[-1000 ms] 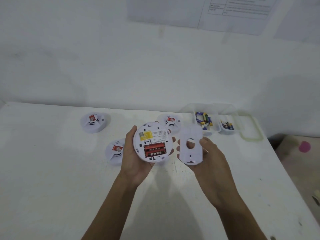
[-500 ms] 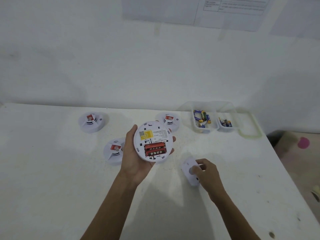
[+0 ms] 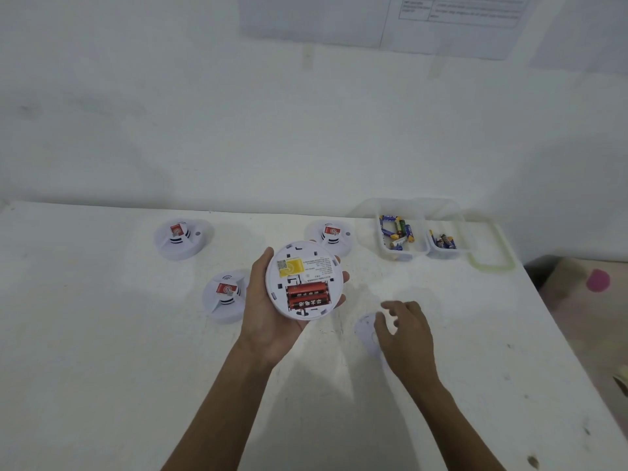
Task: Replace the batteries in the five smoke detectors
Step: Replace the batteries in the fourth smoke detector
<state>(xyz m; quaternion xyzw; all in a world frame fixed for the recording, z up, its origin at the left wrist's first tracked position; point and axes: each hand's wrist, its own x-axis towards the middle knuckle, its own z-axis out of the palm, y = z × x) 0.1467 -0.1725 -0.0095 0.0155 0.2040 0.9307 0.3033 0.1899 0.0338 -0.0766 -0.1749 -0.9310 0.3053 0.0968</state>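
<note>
My left hand (image 3: pixel 268 321) holds a round white smoke detector (image 3: pixel 304 278) with its back facing me. A yellow label sits on it, and red batteries (image 3: pixel 307 297) lie in the uncovered compartment. My right hand (image 3: pixel 406 331) hovers just over the white back cover (image 3: pixel 368 331) lying flat on the table, fingers spread, holding nothing. Three more white detectors rest face up on the table: one at the far left (image 3: pixel 180 237), one beside my left hand (image 3: pixel 224 295), one behind the held detector (image 3: pixel 331 236).
A clear two-compartment container (image 3: pixel 469 232) holding several loose batteries (image 3: pixel 396 231) stands at the back right of the white table (image 3: pixel 102 351), with its lid (image 3: pixel 492 263) beside it. The table's right edge drops to a floor with a pink object (image 3: pixel 598 280).
My right hand carried the back cover down from beside the detector, laid it on the table and has let go of it. The left hand keeps the detector still.
</note>
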